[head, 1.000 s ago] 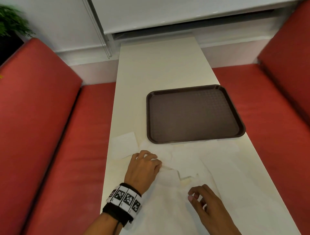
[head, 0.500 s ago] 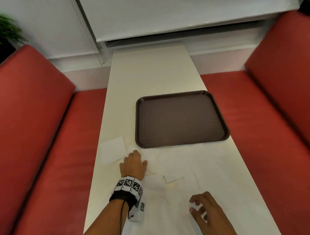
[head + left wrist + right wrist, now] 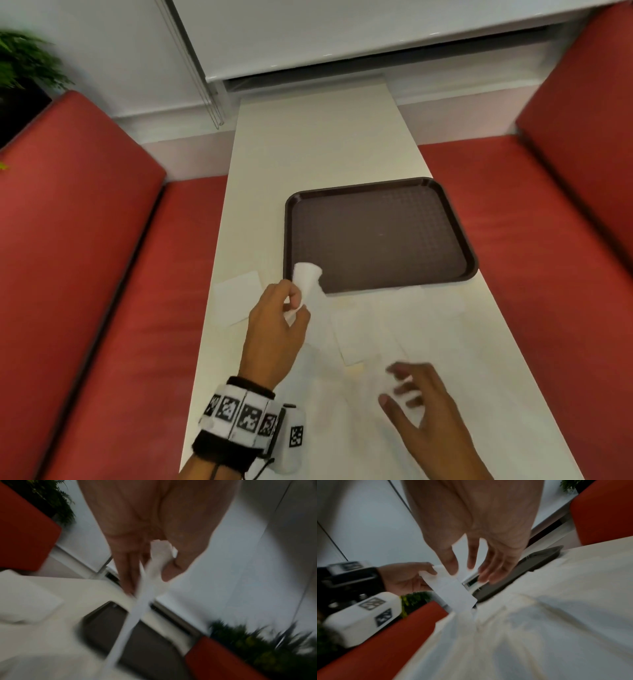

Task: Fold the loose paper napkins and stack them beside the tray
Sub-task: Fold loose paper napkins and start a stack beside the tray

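Lifted since half a second ago, my left hand (image 3: 274, 329) pinches a thin white paper napkin (image 3: 310, 291) above the worktop's left edge (image 3: 219, 260); my right hand (image 3: 424, 411) hovers with relaxed fingers (image 3: 399, 371). I'd bring it in to catch the hanging corner, then crease squarely.

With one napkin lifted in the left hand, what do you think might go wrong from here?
The left hand pinches only one end of the napkin, so the thin sheet may tear or slip free. The rest hangs toward the loose napkins on the table and may drag them out of place. The right hand hovers open over them and could crease them if it lands carelessly.
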